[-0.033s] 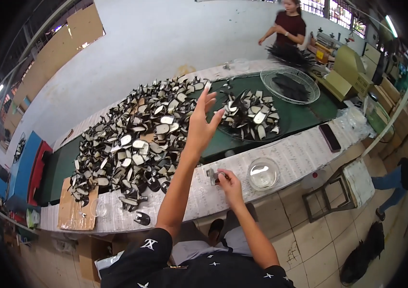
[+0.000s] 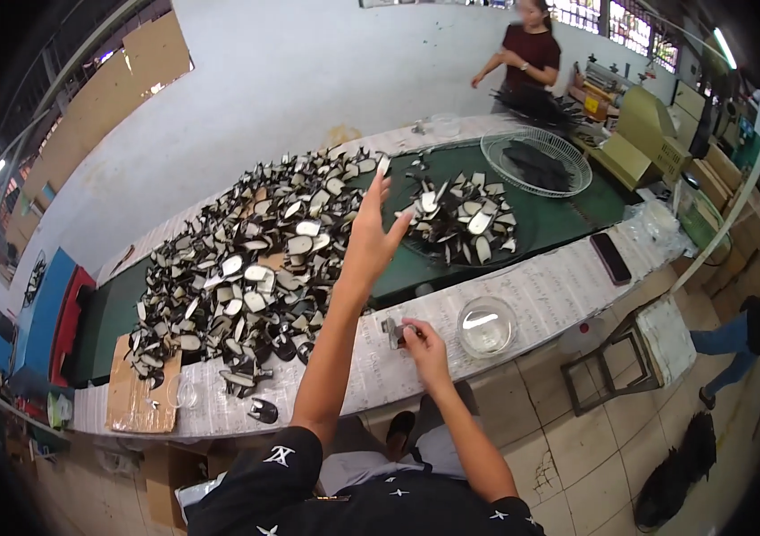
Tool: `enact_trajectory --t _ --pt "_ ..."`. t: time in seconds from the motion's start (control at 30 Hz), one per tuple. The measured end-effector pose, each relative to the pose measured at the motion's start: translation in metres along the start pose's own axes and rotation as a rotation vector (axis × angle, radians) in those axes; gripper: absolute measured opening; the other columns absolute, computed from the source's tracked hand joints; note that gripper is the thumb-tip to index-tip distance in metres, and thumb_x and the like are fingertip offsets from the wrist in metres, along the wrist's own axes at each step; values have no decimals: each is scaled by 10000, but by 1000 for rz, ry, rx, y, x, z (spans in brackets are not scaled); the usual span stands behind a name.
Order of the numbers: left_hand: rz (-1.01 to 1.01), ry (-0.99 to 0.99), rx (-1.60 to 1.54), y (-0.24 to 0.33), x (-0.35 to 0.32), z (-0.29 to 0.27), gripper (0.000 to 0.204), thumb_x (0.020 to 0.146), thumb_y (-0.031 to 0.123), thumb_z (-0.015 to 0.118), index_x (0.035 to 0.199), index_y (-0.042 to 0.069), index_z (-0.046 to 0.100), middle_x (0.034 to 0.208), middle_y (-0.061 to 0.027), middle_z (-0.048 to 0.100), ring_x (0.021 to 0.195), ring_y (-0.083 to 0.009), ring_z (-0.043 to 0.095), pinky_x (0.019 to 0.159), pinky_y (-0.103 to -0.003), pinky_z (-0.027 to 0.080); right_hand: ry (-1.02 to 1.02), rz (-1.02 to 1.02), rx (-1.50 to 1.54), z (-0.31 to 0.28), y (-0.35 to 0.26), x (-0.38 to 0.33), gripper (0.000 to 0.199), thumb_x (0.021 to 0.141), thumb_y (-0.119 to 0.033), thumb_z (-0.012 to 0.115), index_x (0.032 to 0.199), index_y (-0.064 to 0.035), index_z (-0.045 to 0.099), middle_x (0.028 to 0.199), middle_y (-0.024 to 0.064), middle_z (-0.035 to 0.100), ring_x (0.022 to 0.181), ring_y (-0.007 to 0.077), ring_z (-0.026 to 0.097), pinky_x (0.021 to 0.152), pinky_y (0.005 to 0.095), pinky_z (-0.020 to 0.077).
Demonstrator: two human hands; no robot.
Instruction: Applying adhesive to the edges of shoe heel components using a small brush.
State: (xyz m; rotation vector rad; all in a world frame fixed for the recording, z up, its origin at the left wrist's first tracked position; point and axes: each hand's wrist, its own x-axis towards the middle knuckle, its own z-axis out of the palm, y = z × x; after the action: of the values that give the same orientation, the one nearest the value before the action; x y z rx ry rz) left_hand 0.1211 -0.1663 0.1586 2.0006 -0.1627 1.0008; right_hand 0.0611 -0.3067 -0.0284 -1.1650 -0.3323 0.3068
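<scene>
My left hand (image 2: 369, 234) is raised over the table, between two piles of small black-and-white parts. Its fingers stretch upward, with the thumb apart. At its fingertips shows a small white piece (image 2: 383, 166); whether they touch it I cannot tell. My right hand (image 2: 427, 348) is closed at the near side of the table, pinching a small grey and dark part (image 2: 391, 331) just above or on the white covering. The large pile (image 2: 246, 259) spreads to the left of my left arm. A smaller heap (image 2: 465, 219) lies right of the left hand.
A clear round bowl (image 2: 487, 327) stands right of my right hand. Farther right is a dark phone (image 2: 610, 259). A wire basket (image 2: 536, 186) holds black pieces. Cardboard (image 2: 134, 402) lies at the table's left end. Behind the far side stands a co-worker (image 2: 530, 58); a stool (image 2: 625, 366) is at right.
</scene>
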Motion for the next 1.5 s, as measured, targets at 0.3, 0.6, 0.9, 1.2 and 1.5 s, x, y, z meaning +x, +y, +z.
enact_trajectory --t 0.3,0.6,0.9,1.2,1.5 --pt "-410 52 1063 -130 -123 -102 536 834 262 680 1232 -62 524 1287 -263 517 1252 -414 441 1071 -474 328 5 -76 -159 3 0 -3 233 951 -128 591 1135 11 621 834 29 647 739 51 586 653 207 477" --pt "-483 -254 1004 -122 -167 -129 371 939 373 514 1039 72 707 1267 -274 539 1184 -424 505 1071 -496 333 6 -26 -106 1 -2 4 248 968 -134 563 1163 12 605 930 51 659 789 86 611 734 241 525" --pt "-365 23 852 -93 -171 -136 358 987 328 480 1094 41 666 1235 -230 585 1123 -407 559 1019 -435 397 37 -40 -102 7 -2 1 230 962 -138 580 1129 15 620 839 41 657 728 65 600 651 221 503" --pt "-435 177 54 -91 -186 -123 383 1017 240 417 1283 -9 536 1230 -193 589 1079 -263 590 926 -335 476 24 -59 -90 9 34 25 268 975 -241 567 1162 -51 600 878 -1 620 745 62 579 646 238 494" --pt "-1038 367 -1138 -123 -254 -61 438 1007 226 464 1301 -99 464 1265 -150 572 1104 -286 563 1038 -421 468 100 -55 168 -11 13 8 258 990 -202 535 1168 -17 559 988 24 570 822 83 543 704 250 516"
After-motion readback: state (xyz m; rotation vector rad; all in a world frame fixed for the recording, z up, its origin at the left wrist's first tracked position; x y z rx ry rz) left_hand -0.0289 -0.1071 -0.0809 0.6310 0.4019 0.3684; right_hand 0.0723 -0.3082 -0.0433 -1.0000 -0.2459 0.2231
